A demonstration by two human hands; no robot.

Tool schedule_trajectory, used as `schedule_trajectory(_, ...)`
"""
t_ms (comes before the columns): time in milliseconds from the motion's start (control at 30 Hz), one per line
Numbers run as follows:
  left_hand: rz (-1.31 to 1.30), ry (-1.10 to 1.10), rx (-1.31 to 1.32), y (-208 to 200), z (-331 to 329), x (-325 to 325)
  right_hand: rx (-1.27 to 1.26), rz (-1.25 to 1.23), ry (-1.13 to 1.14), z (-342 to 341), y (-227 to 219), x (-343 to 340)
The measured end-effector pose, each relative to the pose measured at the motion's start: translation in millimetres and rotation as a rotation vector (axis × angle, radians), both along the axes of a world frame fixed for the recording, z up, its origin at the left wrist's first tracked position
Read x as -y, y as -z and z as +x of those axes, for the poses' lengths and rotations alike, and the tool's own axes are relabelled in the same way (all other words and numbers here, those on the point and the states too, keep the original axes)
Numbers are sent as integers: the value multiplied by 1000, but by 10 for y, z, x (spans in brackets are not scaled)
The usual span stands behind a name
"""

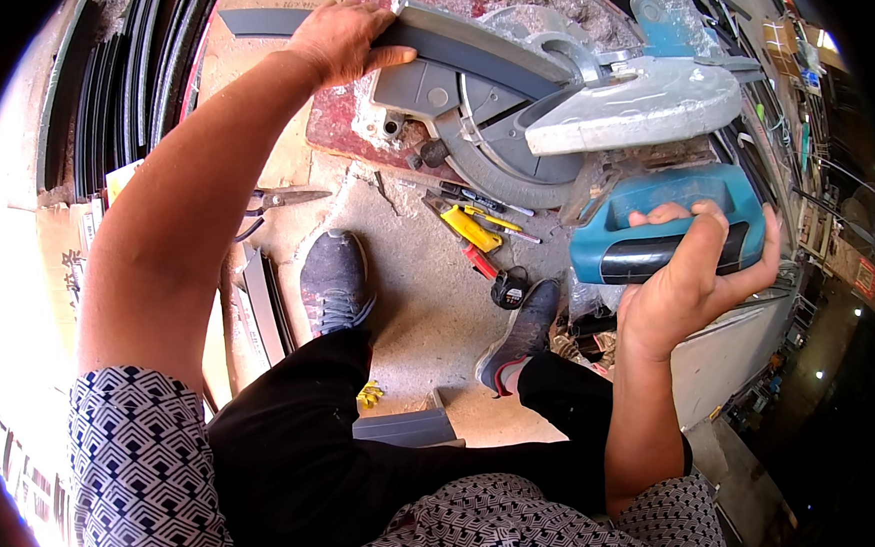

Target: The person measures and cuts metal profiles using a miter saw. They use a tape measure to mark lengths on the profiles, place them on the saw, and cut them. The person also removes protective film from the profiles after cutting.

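Dark strips (112,103): bundled at the upper left of the frame, lying side by side.
Hand tool (293,197): lies left of centre, jaws pointing right; its handles are partly covered by your left forearm.
Your left shoe (334,275): planted left of centre, toe toward the top of the frame.
Your left hand (338,41): at upper centre-left, closed on the grey strip, thumb along its near face and fingers over the upper edge; pressure cannot be told.
Grey strip (480,62): spans the upper centre, sloping down to the right across the saw base (426,92); its right end reaches the pale guard.
Loose tools: at centre, a yellow cutter (470,228) lies among pens, with a red-and-black tape measure (509,288) just below.
Grey offcut (402,428): at lower centre, near your black trousers (299,462).
Your right shoe (522,337): right of centre, below the tape measure.
Pale guard (638,111): at upper right, dusty, above the teal handle.
Teal handle (601,235): right of centre, with a black panel along its lower side.
Your right hand (684,293): curled around the teal handle, fingertips showing in its opening; tightness cannot be told.
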State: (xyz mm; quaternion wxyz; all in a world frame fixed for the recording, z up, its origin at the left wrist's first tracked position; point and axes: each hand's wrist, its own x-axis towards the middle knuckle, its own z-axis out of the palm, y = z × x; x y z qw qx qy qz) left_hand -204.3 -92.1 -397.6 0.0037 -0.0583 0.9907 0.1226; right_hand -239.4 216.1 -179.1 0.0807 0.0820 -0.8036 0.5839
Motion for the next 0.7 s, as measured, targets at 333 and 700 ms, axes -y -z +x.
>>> schedule_trajectory(333,13,-1,17,-10,1,5,1,3,21,40,55,14)
schedule_trajectory(700,-1,-6,-4,21,2,-1,-19,-6,-3,72,102,19)
